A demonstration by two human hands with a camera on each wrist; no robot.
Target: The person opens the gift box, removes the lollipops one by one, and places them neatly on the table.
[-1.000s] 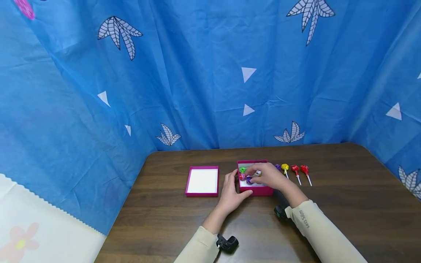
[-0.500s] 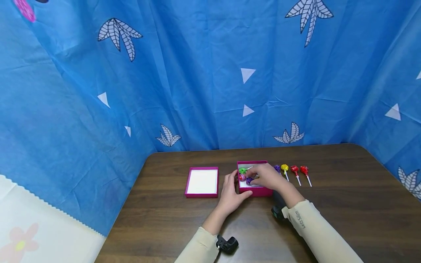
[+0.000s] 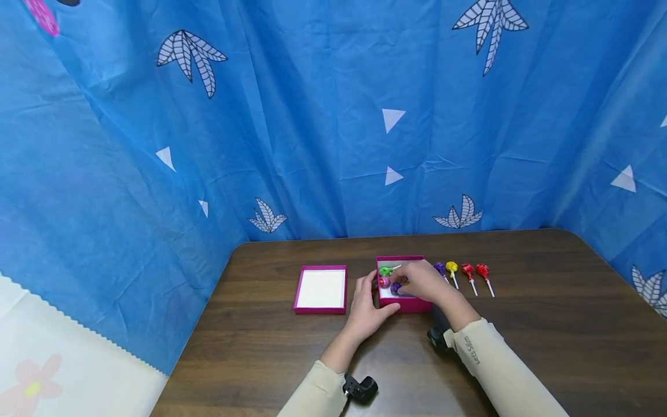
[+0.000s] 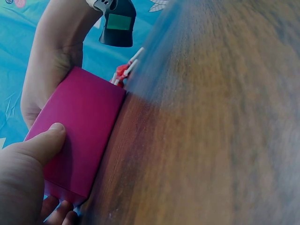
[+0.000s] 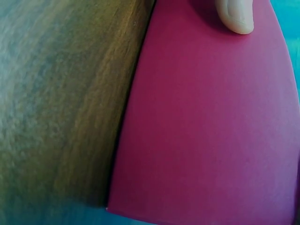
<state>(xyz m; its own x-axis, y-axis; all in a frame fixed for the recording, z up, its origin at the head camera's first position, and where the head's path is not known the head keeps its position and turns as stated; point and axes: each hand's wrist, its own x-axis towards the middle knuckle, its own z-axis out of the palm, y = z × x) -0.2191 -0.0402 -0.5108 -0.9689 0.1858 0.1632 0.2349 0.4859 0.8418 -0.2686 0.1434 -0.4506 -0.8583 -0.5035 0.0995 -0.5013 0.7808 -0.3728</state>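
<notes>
An open magenta box with a white inside stands on the table. My left hand grips its near left corner, thumb on the front wall and fingers along the left side; the left wrist view shows this thumb pressed on the box. My right hand reaches into the box from the right, its curled fingers pinching at a lollipop mostly hidden beneath them. Beside its fingertips lies a purple lollipop. A green lollipop and a pink lollipop lie at the box's left side.
The magenta lid, white inside up, lies left of the box. To the right, a purple lollipop, a yellow lollipop and two red ones, including the outer red lollipop, lie in a row. A blue curtain hangs behind the table.
My right hand's fingers have closed in and settled lower inside the box, with the wrist drawn slightly left. The left hand keeps its grip on the box corner.
</notes>
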